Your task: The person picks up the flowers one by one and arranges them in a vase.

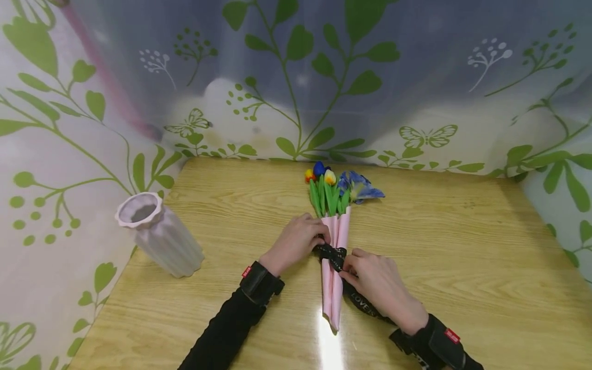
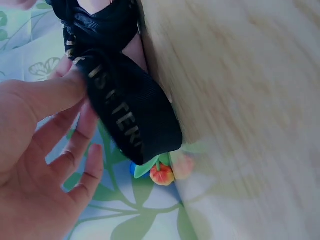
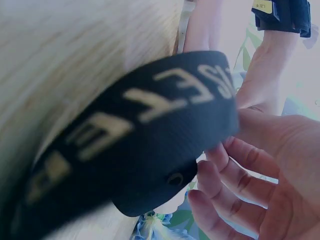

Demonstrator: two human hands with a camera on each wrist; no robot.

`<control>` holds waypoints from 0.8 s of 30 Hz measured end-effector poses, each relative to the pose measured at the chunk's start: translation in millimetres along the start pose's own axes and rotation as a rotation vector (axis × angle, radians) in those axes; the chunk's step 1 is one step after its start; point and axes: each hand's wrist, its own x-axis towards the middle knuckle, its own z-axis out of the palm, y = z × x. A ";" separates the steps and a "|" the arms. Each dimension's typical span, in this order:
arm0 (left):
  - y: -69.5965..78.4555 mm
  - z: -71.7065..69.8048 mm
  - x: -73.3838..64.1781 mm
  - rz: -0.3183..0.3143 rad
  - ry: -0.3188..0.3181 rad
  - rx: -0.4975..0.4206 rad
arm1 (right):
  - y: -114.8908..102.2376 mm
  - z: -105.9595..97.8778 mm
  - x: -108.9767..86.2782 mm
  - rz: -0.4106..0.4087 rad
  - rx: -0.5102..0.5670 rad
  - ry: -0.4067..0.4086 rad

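A small bouquet (image 1: pixel 334 205) of toy flowers in a pink paper wrap (image 1: pixel 334 288) lies on the wooden table (image 1: pixel 462 246). A black ribbon (image 1: pixel 331 253) with pale lettering goes round the wrap's middle. My left hand (image 1: pixel 298 241) pinches the ribbon (image 2: pixel 125 110) at the wrap's left side, thumb (image 2: pixel 45 97) pressed on it. My right hand (image 1: pixel 376 280) pinches the ribbon (image 3: pixel 140 135) on the right side, and the loose end (image 1: pixel 365 306) trails under that hand. Both wrists wear black cuffs.
A pale ribbed vase (image 1: pixel 159 234) stands upright at the table's left edge. A curtain with green leaf print (image 1: pixel 296 77) closes the back and both sides. Bare wood lies to the right of the bouquet.
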 end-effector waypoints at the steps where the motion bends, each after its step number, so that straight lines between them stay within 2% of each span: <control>1: -0.3 -0.1 0.0 -0.003 0.011 -0.001 | 0.6 -0.4 -0.4 0.002 0.008 -0.003; 7: -1.7 -3.0 0.6 -0.035 0.052 0.004 | 3.7 -3.8 -1.6 -0.013 0.023 -0.012; 12: -3.8 -4.1 1.1 -0.030 0.072 0.040 | 6.4 -4.1 -3.0 -0.026 0.012 -0.002; 17: -8.9 -3.7 0.7 -0.032 0.124 0.061 | 7.7 -4.6 -6.1 -0.033 0.006 0.004; 24: -21.9 -4.0 -1.5 -0.095 0.176 0.088 | 9.3 -4.9 -11.6 -0.029 0.015 0.019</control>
